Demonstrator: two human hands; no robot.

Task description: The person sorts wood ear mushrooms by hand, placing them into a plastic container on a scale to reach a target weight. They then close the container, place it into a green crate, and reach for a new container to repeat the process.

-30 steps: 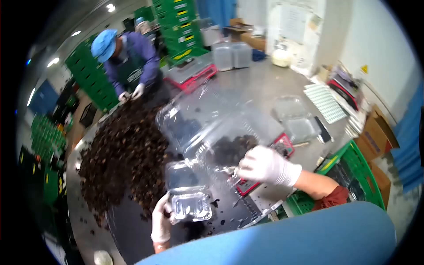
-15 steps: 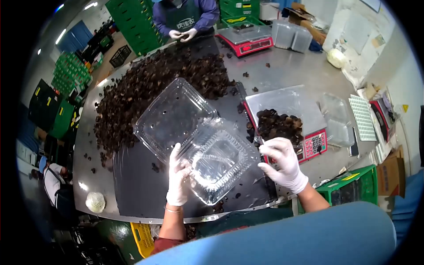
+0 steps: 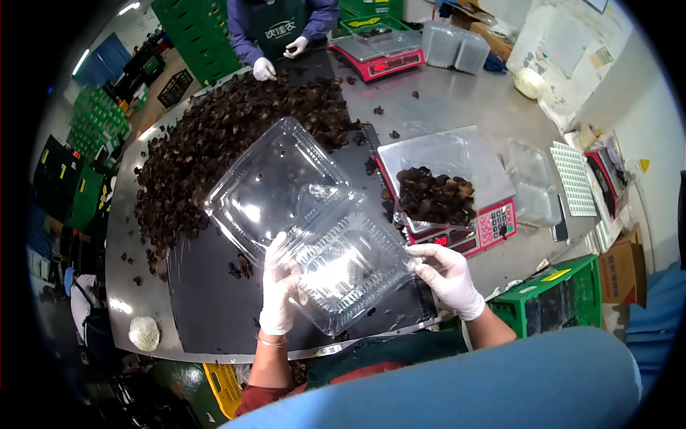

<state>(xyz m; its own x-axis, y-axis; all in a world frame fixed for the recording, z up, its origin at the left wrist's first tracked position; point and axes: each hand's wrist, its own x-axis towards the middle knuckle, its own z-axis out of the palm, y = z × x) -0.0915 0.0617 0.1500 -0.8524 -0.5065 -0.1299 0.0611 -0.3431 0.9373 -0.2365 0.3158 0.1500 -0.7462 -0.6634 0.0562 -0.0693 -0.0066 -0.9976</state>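
Bright overhead light, glare on plastic (fisheye edges perhaps blurred).

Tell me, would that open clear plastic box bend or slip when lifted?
Probably light and bendy: the clear clamshell box looks thin-walled, and the left hand and right hand each grip an edge. Its glossy surface may be slippery. The hinged lid would likely flop about.

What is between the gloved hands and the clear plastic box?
Nothing visible. The left hand and the right hand both touch the open clear plastic box directly, one at each side of its near half.
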